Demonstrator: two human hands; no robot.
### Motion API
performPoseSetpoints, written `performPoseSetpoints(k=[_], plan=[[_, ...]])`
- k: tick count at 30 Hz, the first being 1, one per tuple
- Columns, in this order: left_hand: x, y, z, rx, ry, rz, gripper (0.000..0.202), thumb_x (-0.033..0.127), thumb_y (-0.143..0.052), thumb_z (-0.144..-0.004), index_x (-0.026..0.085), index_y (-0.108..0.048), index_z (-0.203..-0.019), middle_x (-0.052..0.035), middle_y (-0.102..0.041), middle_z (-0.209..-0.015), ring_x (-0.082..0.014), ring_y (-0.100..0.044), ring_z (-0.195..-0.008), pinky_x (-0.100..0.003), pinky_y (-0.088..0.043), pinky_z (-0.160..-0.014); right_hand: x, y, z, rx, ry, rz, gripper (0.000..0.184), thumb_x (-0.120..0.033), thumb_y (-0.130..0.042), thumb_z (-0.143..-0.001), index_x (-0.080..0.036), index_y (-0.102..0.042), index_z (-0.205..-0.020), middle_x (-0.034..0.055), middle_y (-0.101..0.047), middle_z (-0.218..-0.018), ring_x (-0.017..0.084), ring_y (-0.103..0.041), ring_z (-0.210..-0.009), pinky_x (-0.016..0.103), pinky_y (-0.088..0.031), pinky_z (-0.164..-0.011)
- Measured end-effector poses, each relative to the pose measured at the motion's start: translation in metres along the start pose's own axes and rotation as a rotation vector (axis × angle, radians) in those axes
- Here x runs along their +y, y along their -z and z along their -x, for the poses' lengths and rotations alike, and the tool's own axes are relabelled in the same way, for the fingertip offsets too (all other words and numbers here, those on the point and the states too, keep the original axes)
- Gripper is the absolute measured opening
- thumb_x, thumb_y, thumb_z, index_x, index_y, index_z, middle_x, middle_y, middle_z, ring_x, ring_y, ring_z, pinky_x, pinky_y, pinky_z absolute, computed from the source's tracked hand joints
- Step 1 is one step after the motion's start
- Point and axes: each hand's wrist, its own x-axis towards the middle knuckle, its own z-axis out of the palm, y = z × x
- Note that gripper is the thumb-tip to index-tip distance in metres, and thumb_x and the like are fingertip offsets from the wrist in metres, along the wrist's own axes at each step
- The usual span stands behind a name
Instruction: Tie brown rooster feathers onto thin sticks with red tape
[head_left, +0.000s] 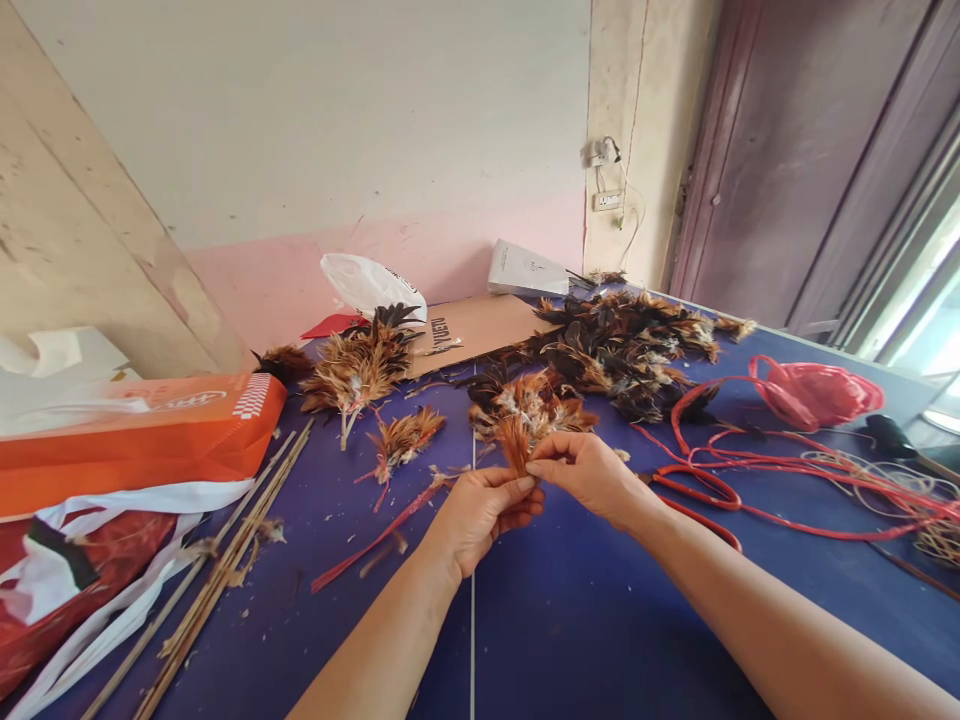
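Observation:
Between my two hands a small bunch of reddish-brown feathers (514, 442) stands upright, its lower end pinched. My left hand (491, 505) closes its thumb and fingers round the base from the left. From the right, my right hand (577, 468) pinches the same base with thumb and forefinger. Just behind lies a pile of brown and black feathers (551, 397). A smaller feather bundle (409, 437) with pink string at its end rests to the left. Farther left is a larger bundle of feathers (356, 375) on a stick. The quill ends are hidden by my fingers.
Red-handled scissors (701, 485) lie beside my right forearm, near pink plastic twine (814, 392). A large heap of dark feathers (622, 350) and cardboard (480, 335) are at the back. Thin sticks (225, 560) and an orange bag (187, 430) are on the left of the blue table (570, 640).

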Motion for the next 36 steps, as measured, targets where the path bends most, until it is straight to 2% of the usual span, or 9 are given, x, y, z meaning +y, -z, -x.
performPoseSetpoints(k=[3, 6, 10, 15, 20, 23, 25, 30, 36], plan=[[0.0, 0.001, -0.001, 0.021, 0.009, 0.026, 0.016, 0.021, -0.071, -0.062, 0.009, -0.067, -0.072, -0.0087, -0.067, -0.068, -0.0115, -0.061, -0.058, -0.018, -0.048, -0.055, 0.0, -0.001, 0.0, 0.044, 0.015, -0.015, 0.019, -0.033, -0.06, -0.067, -0.016, -0.062, -0.074, 0.0005, -0.061, -0.069, 0.012, -0.053, -0.064, 0.023, -0.042, -0.061], [0.001, 0.004, -0.004, 0.088, -0.044, 0.118, 0.018, 0.021, -0.07, -0.063, 0.011, -0.068, -0.078, -0.0101, -0.068, -0.079, -0.0148, -0.063, -0.072, -0.02, -0.048, -0.063, -0.001, -0.001, 0.001, 0.068, -0.005, -0.031, 0.025, -0.037, -0.06, -0.066, -0.016, -0.062, -0.079, 0.0013, -0.062, -0.073, 0.013, -0.054, -0.068, 0.024, -0.042, -0.063], [0.001, 0.004, -0.005, 0.126, -0.132, 0.197, 0.021, 0.02, -0.069, -0.064, 0.011, -0.069, -0.082, -0.0107, -0.067, -0.091, -0.0159, -0.061, -0.082, -0.024, -0.046, -0.075, 0.001, -0.006, 0.002, -0.031, -0.054, -0.024, 0.028, -0.039, -0.061, -0.065, -0.015, -0.064, -0.078, 0.0011, -0.062, -0.069, 0.013, -0.053, -0.063, 0.022, -0.041, -0.058], [0.0, 0.001, -0.004, 0.092, -0.118, 0.217, 0.022, 0.022, -0.07, -0.064, 0.01, -0.069, -0.083, -0.011, -0.068, -0.087, -0.015, -0.061, -0.079, -0.022, -0.046, -0.074, 0.009, -0.016, 0.003, -0.046, -0.001, 0.042, 0.026, -0.039, -0.059, -0.068, -0.014, -0.066, -0.071, -0.0019, -0.055, -0.058, 0.009, -0.044, -0.053, 0.021, -0.033, -0.05], [0.004, 0.007, -0.005, 0.114, -0.12, 0.295, 0.014, 0.018, -0.067, -0.066, 0.013, -0.067, -0.079, -0.0091, -0.066, -0.095, -0.0163, -0.061, -0.083, -0.024, -0.048, -0.07, 0.009, -0.01, 0.003, -0.092, -0.003, 0.116, 0.028, -0.042, -0.059, -0.067, -0.016, -0.067, -0.065, -0.0044, -0.045, -0.048, 0.007, -0.033, -0.045, 0.021, -0.024, -0.043], [0.007, 0.011, -0.006, 0.16, -0.123, 0.336, 0.013, 0.017, -0.067, -0.067, 0.014, -0.066, -0.08, -0.0079, -0.065, -0.099, -0.0157, -0.061, -0.083, -0.024, -0.049, -0.068, 0.007, -0.005, 0.003, -0.118, 0.004, 0.127, 0.028, -0.043, -0.06, -0.065, -0.016, -0.067, -0.062, -0.0035, -0.049, -0.049, 0.007, -0.035, -0.045, 0.021, -0.027, -0.043], [0.008, 0.012, -0.007, 0.174, -0.118, 0.35, 0.013, 0.017, -0.067, -0.067, 0.014, -0.066, -0.079, -0.0075, -0.065, -0.099, -0.0153, -0.061, -0.083, -0.023, -0.049, -0.067, 0.006, -0.004, 0.002, -0.087, 0.007, 0.137, 0.027, -0.042, -0.06, -0.065, -0.017, -0.068, -0.064, -0.0025, -0.053, -0.051, 0.008, -0.039, -0.047, 0.022, -0.029, -0.045], [0.003, 0.008, -0.007, 0.129, -0.099, 0.332, 0.011, 0.017, -0.067, -0.067, 0.014, -0.066, -0.077, -0.0072, -0.066, -0.095, -0.0143, -0.062, -0.08, -0.022, -0.048, -0.069, 0.004, -0.008, 0.002, 0.001, 0.029, 0.118, 0.024, -0.037, -0.06, -0.066, -0.018, -0.069, -0.076, 0.0, -0.062, -0.064, 0.012, -0.049, -0.057, 0.021, -0.036, -0.051], [0.0, 0.005, -0.006, 0.1, -0.092, 0.328, 0.01, 0.017, -0.067, -0.067, 0.014, -0.066, -0.077, -0.0065, -0.067, -0.092, -0.0132, -0.061, -0.081, -0.021, -0.048, -0.072, 0.002, -0.009, 0.004, -0.005, 0.032, 0.137, 0.019, -0.033, -0.055, -0.068, -0.017, -0.066, -0.066, -0.0021, -0.055, -0.055, 0.009, -0.042, -0.05, 0.021, -0.032, -0.048]])
